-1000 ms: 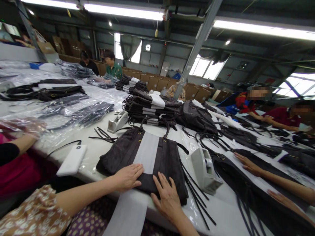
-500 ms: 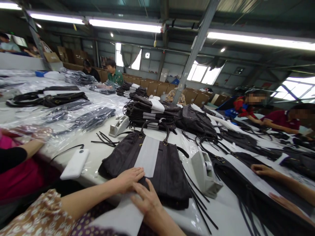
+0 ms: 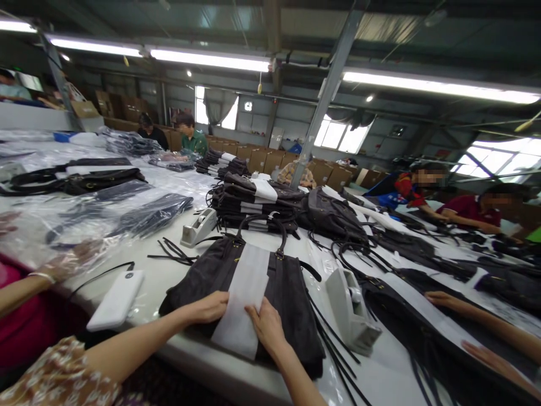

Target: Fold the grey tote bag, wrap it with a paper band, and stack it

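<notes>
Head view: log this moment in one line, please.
left hand: at left edge of white strip | right hand: at its right edge | white strip: across dark bag | nearby: tape dispenser, stacked bags

Cannot read any words, labels, brands, numbers or signs. Can make out only whitish marks on the blue cloth (image 3: 384, 201) at right, too blurred to read.

The white table (image 3: 154, 282) bears a dark bag (image 3: 293, 304), tape dispensers (image 3: 350, 313) and a device (image 3: 114, 301) (also white).
</notes>
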{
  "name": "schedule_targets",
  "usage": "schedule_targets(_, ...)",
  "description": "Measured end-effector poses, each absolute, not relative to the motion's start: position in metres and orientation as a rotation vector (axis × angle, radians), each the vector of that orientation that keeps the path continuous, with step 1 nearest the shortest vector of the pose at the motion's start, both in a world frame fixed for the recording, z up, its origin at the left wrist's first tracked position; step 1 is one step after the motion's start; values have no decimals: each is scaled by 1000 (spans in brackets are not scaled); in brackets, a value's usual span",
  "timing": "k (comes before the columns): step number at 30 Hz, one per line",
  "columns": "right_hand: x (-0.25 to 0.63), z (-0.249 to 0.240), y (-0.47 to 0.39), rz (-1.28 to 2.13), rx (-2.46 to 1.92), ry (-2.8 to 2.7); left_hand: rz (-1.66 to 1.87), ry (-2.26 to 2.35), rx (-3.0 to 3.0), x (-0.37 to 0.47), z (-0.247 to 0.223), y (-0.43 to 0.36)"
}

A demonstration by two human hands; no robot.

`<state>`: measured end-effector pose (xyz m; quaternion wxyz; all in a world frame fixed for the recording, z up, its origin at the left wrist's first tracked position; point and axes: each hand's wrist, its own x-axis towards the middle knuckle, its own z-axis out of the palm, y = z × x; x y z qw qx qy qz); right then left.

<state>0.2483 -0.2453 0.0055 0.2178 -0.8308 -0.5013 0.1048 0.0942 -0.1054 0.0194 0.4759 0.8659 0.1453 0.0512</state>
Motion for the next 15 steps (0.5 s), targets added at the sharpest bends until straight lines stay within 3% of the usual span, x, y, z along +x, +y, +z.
schedule_targets(15, 250, -5, -231, 111, -2565, -1211, 154, 1033, 2396, 142, -1, -98)
